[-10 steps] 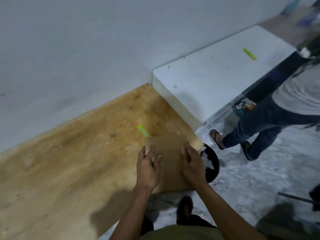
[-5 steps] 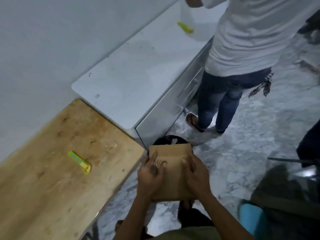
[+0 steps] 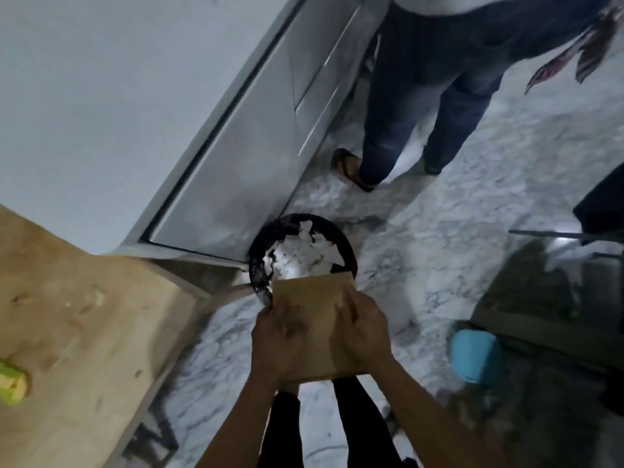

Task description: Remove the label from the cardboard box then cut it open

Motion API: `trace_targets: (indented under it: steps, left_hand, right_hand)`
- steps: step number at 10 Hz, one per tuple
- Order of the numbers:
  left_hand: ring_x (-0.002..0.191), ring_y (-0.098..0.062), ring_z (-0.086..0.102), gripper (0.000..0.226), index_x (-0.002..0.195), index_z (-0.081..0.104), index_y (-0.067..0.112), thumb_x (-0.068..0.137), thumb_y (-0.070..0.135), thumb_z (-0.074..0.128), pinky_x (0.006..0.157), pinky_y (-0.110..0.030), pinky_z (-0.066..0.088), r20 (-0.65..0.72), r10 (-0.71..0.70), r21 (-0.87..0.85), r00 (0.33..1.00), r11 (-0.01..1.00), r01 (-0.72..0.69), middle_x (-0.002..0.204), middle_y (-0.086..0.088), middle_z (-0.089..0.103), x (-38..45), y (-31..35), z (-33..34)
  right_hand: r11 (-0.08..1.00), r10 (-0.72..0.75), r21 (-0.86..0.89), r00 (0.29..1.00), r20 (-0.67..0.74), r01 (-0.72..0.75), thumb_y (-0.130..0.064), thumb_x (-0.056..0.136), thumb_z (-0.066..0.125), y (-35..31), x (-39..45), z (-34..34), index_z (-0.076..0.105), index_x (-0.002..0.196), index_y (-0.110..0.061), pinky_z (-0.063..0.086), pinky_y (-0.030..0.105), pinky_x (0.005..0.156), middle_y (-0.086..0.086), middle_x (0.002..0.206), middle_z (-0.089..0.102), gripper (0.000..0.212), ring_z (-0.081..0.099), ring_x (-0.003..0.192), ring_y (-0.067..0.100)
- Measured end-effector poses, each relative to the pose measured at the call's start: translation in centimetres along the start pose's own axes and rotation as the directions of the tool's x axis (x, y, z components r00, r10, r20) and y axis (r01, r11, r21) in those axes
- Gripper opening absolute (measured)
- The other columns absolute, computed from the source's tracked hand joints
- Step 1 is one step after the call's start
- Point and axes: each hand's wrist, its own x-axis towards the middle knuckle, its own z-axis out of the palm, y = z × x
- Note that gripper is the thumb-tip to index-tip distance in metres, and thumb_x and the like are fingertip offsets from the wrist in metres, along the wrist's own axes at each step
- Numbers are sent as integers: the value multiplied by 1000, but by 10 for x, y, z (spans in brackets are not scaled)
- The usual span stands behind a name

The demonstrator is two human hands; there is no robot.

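Cardboard box (image 3: 312, 319) is up in the air right now, gripped by both hands and held out over the floor (image 3: 456, 231), with its far edge hanging just above the near rim of a black bin (image 3: 347, 251) that's stuffed with torn white paper scraps (image 3: 297, 255). Left hand (image 3: 282, 342) is wrapped around the left side with the thumb pressed on the top face, right hand (image 3: 363, 332) clamps the right side with fingers (image 3: 344, 304) curled onto the top, so both are grasping the box, neither is free. My guess on why it's held there instead of on the wooden table (image 3: 84, 332) to the left: peeling the label over the bin means the bits drop straight in, which fits all that white stuff already in there. Honestly the shot is blurry enough that I can't tell if any label is still stuck on the box, the brown face looks mostly bare with maybe a scuffed patch near the left thumb. The yellow-green thing at the table's left edge (image 3: 11, 383) is probably the cutter, sitting untouched and well apart from the hands, so the cutting part looks not started. 1 other person in jeans (image 3: 405, 96) is standing by the metal cabinet (image 3: 253, 146) just past the bin, close enough that I'd watch my elbows
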Motion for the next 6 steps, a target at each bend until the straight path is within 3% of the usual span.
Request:
trace_targets:
  steps: [1,2,3,4,5,6]
  left_hand:
    - [138,-34,42,87,148,39,8,72,48,56,101,-25,31,55,-14,42,998,999,12,152,-16,42,44,-8,10]
    - [142,-33,36,70,152,32,13,92,33,61,111,-34,29,75,-9,91,997,996,2,157,-14,36,101,-38,34]
    - [143,-31,37,72,154,28,15,93,25,65,113,-36,32,60,-14,41,998,999,11,157,-9,36,150,-63,58]
    - [143,-27,36,71,156,24,19,95,26,61,114,-33,31,71,-14,47,997,999,10,159,-5,32,189,-77,74]
    - [145,-26,32,84,156,24,30,83,41,65,116,-41,34,93,-20,1,995,1000,20,163,-3,25,208,-80,73]
    - [144,-24,34,76,154,29,30,88,31,67,113,-35,35,24,6,4,1000,1000,-6,159,-1,33,200,-77,68]
  right_hand:
    - [999,-30,-18,996,82,31,-21,93,50,21,53,29,48,138,-4,35,19,87,19,129,59,49,56,119,35]
    - [997,10,-75,992,124,-1,-9,95,51,44,107,62,51,136,-5,39,29,96,19,132,57,41,53,122,34]
    - [998,20,-54,993,113,-14,-5,100,47,74,156,98,40,142,2,35,28,108,19,140,50,43,47,130,35]
    - [994,0,-108,989,148,16,-21,101,45,99,189,126,38,144,0,39,30,108,26,141,46,49,46,128,43]
    - [973,-31,-224,991,129,60,-39,100,37,91,203,129,18,155,-23,36,53,109,17,160,18,60,31,139,43]
    - [978,-48,-201,996,71,61,-32,103,35,75,192,117,16,154,-24,35,50,110,11,162,14,56,25,144,38]
